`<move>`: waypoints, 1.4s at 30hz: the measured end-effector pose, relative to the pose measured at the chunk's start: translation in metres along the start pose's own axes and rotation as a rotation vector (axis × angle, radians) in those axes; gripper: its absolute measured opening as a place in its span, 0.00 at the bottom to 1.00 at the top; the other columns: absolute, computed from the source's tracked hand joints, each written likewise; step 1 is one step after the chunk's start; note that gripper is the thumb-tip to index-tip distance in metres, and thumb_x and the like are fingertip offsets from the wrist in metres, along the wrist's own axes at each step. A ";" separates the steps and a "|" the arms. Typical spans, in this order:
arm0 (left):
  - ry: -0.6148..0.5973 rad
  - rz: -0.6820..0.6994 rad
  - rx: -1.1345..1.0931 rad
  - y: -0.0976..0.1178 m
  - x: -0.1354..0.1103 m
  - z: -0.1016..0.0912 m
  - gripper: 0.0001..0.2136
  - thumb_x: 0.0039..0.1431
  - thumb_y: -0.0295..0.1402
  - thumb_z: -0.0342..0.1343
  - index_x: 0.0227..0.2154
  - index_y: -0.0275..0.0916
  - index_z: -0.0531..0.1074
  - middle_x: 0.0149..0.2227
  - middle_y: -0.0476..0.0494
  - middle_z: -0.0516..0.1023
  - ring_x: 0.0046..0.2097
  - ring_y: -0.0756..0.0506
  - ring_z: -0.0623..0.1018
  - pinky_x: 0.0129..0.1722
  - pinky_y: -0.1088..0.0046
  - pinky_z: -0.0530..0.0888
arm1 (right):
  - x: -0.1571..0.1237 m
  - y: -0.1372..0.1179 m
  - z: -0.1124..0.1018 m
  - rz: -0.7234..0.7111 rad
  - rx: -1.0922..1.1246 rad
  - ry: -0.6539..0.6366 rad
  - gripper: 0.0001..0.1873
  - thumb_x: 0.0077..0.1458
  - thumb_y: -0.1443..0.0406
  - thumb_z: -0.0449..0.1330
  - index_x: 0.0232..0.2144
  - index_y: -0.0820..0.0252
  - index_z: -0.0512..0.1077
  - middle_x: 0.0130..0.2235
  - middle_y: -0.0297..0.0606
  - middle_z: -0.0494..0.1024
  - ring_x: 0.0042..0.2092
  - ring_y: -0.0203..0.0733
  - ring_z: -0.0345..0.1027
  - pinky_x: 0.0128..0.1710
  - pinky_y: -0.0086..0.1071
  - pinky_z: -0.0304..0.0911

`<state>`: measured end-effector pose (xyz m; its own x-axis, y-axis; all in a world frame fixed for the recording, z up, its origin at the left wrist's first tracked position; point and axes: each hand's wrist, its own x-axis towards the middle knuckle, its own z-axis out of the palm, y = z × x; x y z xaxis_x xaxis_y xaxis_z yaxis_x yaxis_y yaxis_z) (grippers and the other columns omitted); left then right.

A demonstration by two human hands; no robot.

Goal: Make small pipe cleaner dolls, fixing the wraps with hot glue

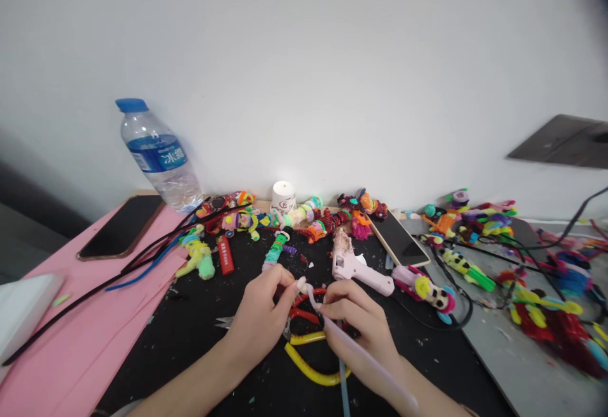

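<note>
My left hand [266,315] and my right hand [358,325] meet low in the middle of the view over a black mat [199,328]. Together they pinch a pale lilac pipe cleaner [365,357], which runs from my fingertips down past my right wrist. Its top end curls between my left thumb and my right fingers. Under my hands lie red-handled scissors [304,312] and a yellow pipe cleaner loop [311,369]. A pink glue gun [354,265] rests just beyond my right hand.
Several colourful pipe-cleaner figures [304,217] line the wall, with more [546,312] at the right. A water bottle [159,157], a phone [121,227] on pink paper [71,347], a second phone [399,239], a white cup [284,196], a red lighter [225,254].
</note>
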<state>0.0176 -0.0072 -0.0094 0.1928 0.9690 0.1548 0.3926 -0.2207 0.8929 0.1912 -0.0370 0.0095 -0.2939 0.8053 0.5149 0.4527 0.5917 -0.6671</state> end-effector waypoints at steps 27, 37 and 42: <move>-0.017 0.008 0.012 0.002 -0.005 0.004 0.12 0.61 0.36 0.46 0.22 0.39 0.61 0.24 0.51 0.66 0.26 0.51 0.67 0.27 0.75 0.64 | -0.003 0.004 0.003 -0.100 -0.044 0.066 0.13 0.50 0.76 0.55 0.37 0.59 0.70 0.34 0.41 0.74 0.36 0.39 0.69 0.34 0.31 0.67; -0.248 0.116 0.257 0.005 -0.006 -0.003 0.11 0.63 0.36 0.41 0.26 0.40 0.59 0.24 0.53 0.63 0.26 0.50 0.65 0.28 0.73 0.59 | -0.012 0.018 0.005 0.293 0.104 0.098 0.05 0.56 0.68 0.53 0.33 0.59 0.69 0.26 0.35 0.71 0.30 0.39 0.68 0.29 0.30 0.63; -0.300 0.210 0.285 0.009 -0.005 -0.007 0.10 0.63 0.35 0.41 0.27 0.40 0.61 0.27 0.51 0.66 0.29 0.49 0.67 0.29 0.73 0.60 | -0.011 0.017 0.005 0.370 0.202 0.089 0.07 0.58 0.64 0.53 0.31 0.58 0.70 0.26 0.34 0.71 0.28 0.38 0.65 0.27 0.28 0.62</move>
<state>0.0143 -0.0134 0.0008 0.5297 0.8342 0.1532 0.5407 -0.4713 0.6968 0.1984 -0.0355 -0.0103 -0.0655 0.9634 0.2598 0.3377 0.2664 -0.9028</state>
